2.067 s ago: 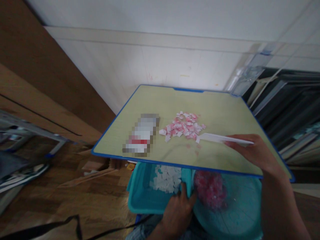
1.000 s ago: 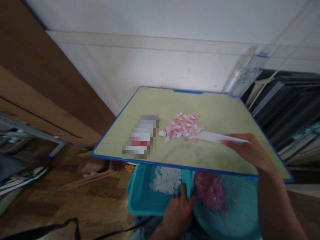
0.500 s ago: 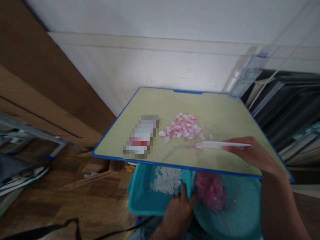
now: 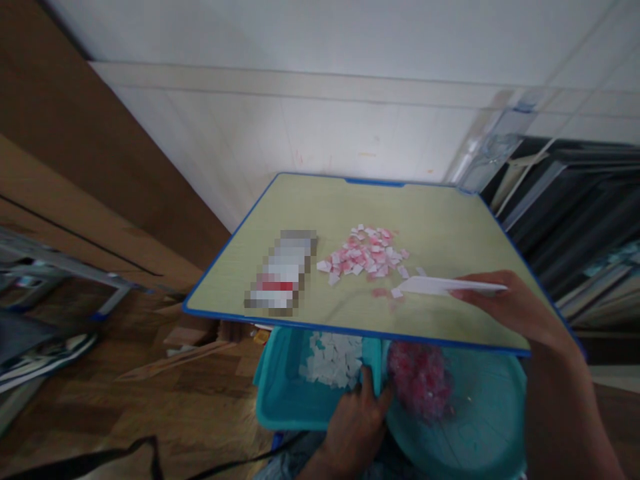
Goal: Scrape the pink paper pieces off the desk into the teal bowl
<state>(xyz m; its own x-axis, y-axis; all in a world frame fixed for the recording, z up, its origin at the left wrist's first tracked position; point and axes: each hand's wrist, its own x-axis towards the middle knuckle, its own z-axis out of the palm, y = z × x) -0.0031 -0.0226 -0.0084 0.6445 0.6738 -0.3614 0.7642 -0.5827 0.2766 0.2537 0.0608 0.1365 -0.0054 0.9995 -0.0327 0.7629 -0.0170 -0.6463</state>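
My right hand (image 4: 505,300) is closed around a flat white plastic blade (image 4: 430,285), held almost level over the board (image 4: 450,220). The blade's tip is close to a single small white square (image 4: 397,293) and a pink wet smear. A loose heap of small white squares stained pink (image 4: 367,253) lies just beyond the tip. Lower down, my left hand (image 4: 360,417) grips the right wall of a rectangular teal basin (image 4: 295,420), with the index finger inside and the thumb over the rim. White squares (image 4: 334,360) lie in that basin.
A blurred-out white packet (image 4: 283,273) lies on the board's left. Below the board, a round teal tub (image 4: 480,427) carries a clear bag with pink-red contents (image 4: 420,380). A white wall (image 4: 320,127) stands behind; dark flat panels (image 4: 580,193) lean at right.
The blade in my right hand has shifted slightly right and away from the small square, which now shows clear of the tip. My left hand stays in place.
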